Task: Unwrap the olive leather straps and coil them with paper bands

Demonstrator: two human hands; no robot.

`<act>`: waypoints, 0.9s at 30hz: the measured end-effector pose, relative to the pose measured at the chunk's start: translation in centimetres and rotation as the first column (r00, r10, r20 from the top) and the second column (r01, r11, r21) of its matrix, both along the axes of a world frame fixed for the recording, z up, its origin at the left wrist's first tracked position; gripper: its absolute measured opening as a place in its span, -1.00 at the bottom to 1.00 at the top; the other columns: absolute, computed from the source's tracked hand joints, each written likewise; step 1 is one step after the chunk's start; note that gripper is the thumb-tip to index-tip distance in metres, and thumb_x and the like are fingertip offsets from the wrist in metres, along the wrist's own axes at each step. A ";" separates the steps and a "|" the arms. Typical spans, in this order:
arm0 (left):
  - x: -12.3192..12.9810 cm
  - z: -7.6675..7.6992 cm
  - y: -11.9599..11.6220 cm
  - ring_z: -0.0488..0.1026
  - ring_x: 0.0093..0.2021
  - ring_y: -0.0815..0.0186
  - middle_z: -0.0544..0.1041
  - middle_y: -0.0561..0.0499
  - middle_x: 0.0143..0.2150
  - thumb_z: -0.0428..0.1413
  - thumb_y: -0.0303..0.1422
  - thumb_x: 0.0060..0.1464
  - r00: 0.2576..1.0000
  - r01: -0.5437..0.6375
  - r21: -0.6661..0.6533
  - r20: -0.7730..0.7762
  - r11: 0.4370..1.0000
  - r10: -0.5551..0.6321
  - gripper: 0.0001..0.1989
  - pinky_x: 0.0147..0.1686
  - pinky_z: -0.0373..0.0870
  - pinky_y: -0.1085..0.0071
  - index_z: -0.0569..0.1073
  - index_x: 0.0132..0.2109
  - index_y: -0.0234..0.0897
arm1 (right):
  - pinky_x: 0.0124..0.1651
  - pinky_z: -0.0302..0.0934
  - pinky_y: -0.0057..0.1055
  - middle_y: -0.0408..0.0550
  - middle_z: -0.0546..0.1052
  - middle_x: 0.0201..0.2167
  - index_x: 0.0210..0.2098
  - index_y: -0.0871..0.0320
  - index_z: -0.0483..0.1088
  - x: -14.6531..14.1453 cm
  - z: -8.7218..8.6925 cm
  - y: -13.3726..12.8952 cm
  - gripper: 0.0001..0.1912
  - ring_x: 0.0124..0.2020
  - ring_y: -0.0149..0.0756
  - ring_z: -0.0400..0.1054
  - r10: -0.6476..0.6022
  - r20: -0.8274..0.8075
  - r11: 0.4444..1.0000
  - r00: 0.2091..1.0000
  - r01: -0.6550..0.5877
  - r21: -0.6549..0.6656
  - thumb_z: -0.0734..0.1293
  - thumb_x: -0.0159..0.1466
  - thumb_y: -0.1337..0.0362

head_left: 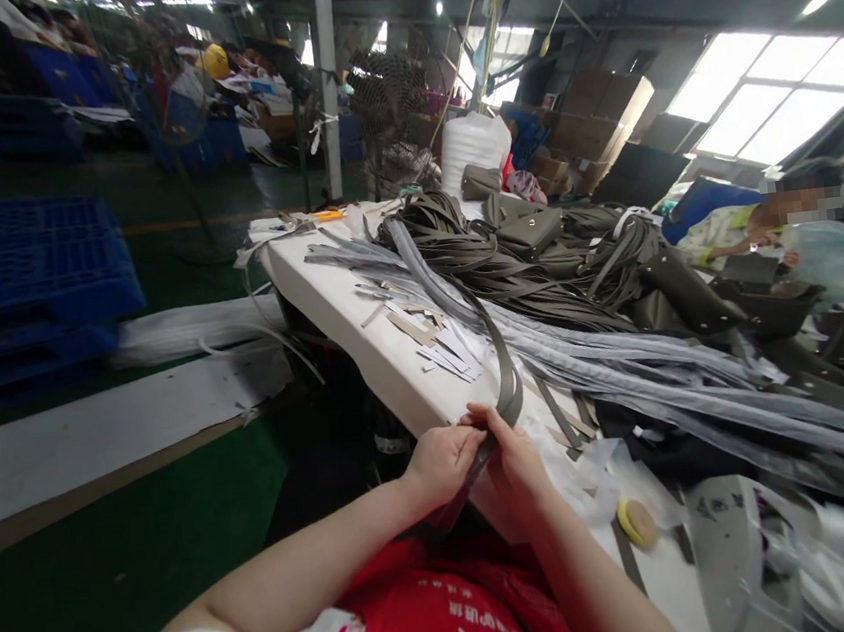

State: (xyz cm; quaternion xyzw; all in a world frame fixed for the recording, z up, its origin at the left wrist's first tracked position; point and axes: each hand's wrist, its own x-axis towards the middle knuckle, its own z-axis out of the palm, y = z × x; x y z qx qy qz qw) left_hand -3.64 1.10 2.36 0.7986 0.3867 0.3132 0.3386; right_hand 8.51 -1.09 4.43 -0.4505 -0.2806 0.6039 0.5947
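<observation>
Both my hands meet at the near edge of the white-topped table (388, 360), closed around a dark olive strap (503, 363). My left hand (444, 462) pinches it from the left, and my right hand (510, 453) grips it close by on the right. From my fingers the strap curves up and back towards a large pile of similar straps (452, 242). A short end of it hangs below my hands, partly hidden by them. Just beyond lie small paper and card scraps (432, 340) and a long bundle of grey plastic-wrapped strips (591, 348).
A yellow tape roll (637, 523) and a white plastic holder (733, 545) are at the near right. Olive bag pieces (691, 293) lie farther right, where another person (737, 228) sits. Blue pallets (33, 276) are stacked on the left. A fan (387, 88) stands behind the table.
</observation>
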 end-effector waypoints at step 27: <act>0.6 1.6 -0.8 0.37 -0.50 0.37 0.47 0.05 -0.53 -0.21 -0.22 0.34 0.994 0.103 -0.038 -0.039 0.994 -0.104 -0.52 -0.43 0.19 0.49 0.37 -0.49 -0.26 | 0.05 0.24 -0.23 -0.06 0.61 -0.23 -0.25 0.04 0.59 4.2 1.0 -1.0 -0.63 -0.11 -0.15 0.43 0.128 0.342 0.990 0.931 -0.141 0.015 0.35 0.21 -0.09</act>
